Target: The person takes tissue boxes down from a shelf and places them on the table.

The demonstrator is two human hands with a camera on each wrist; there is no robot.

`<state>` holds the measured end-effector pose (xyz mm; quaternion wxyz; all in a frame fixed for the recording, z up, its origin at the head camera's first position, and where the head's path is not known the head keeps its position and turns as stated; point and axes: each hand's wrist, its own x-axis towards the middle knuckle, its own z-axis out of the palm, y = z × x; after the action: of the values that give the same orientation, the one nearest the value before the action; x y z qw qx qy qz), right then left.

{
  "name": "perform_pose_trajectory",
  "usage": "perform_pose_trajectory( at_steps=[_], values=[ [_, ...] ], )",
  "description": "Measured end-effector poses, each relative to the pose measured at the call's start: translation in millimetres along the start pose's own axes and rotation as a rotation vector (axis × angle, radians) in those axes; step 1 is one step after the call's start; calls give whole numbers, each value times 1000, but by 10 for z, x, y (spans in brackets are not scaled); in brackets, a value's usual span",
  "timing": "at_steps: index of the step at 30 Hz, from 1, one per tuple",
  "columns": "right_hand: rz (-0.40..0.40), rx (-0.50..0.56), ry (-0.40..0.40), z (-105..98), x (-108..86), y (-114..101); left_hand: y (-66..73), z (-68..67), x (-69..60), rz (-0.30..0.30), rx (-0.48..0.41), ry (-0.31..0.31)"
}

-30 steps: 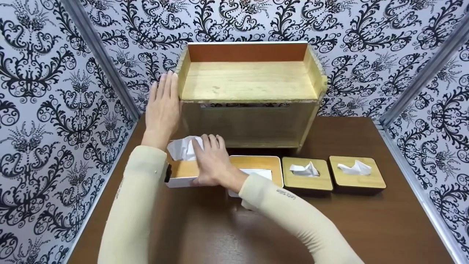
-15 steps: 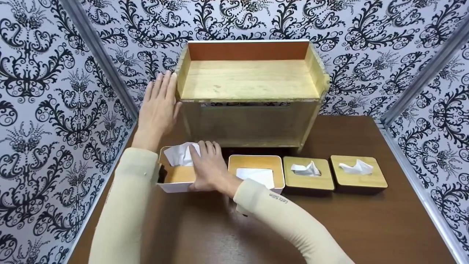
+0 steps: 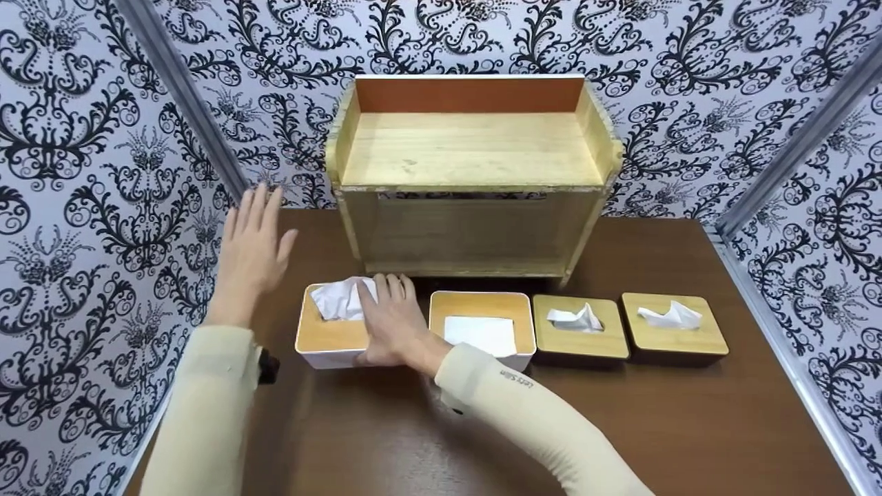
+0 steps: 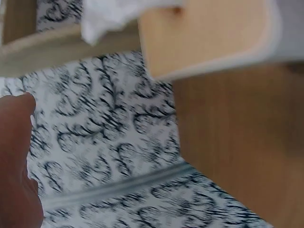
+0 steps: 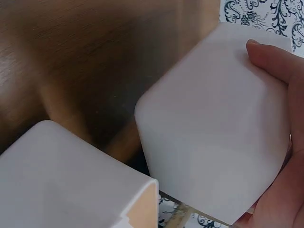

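My right hand (image 3: 396, 320) grips a white tissue box (image 3: 332, 339) with a wood-coloured top, its thumb against the near side and its fingers over the far edge. A crumpled white tissue (image 3: 337, 300) sticks up from this box, partly covered by the hand. Whether the box's base touches the table cannot be told. My left hand (image 3: 251, 251) is in the air to the left, fingers straight and thumb spread, holding nothing. In the right wrist view the thumb (image 5: 268, 57) lies on the smooth white wall of the box (image 5: 209, 123).
Beside the held box stands another white tissue box (image 3: 482, 303) with a flat tissue. Two darker-sided tissue boxes, a nearer one (image 3: 551, 344) and a farther one (image 3: 710, 337), continue the row rightward. Behind stands a wooden shelf (image 3: 468, 148). Patterned walls (image 3: 689, 89) enclose the brown table (image 3: 620, 427).
My left hand has left the shelf's side and moved left and nearer. My right hand has brought the tissue box slightly left and down, in line with the others.
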<state>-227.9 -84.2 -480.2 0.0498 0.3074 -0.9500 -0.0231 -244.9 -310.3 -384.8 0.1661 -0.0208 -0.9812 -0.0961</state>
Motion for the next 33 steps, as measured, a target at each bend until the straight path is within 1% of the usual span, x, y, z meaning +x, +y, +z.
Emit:
perform_pose_trajectory(
  at_steps=[3, 6, 9, 12, 17, 19, 23, 27, 30, 33],
  values=[
    [-6, -1, -6, 61, 1, -3, -158, 106, -143, -27, -16, 4],
    [-7, -5, -7, 127, -2, 1, -276, 216, -284, -49, -28, 0],
    [-3, 3, -9, 189, -5, 14, -342, 327, -399, -63, -34, -11],
    [2, 9, -11, 244, 0, 27, -371, 417, -481, -63, -35, -8],
    [20, 11, -23, 319, 9, 30, -388, 522, -566, -46, -32, 16],
    [24, 14, -28, 342, 6, 25, -393, 553, -595, -44, -27, 14],
    [18, 8, -27, 398, -7, 11, -397, 610, -639, -52, -25, -14],
    [19, 7, -40, 474, -18, 5, -390, 664, -657, -52, -33, -47],
    [31, 15, -50, 508, -10, 0, -408, 699, -669, -47, -35, -51],
    [45, 10, -58, 499, -2, -13, -430, 732, -697, -46, -35, -62]
  ],
)
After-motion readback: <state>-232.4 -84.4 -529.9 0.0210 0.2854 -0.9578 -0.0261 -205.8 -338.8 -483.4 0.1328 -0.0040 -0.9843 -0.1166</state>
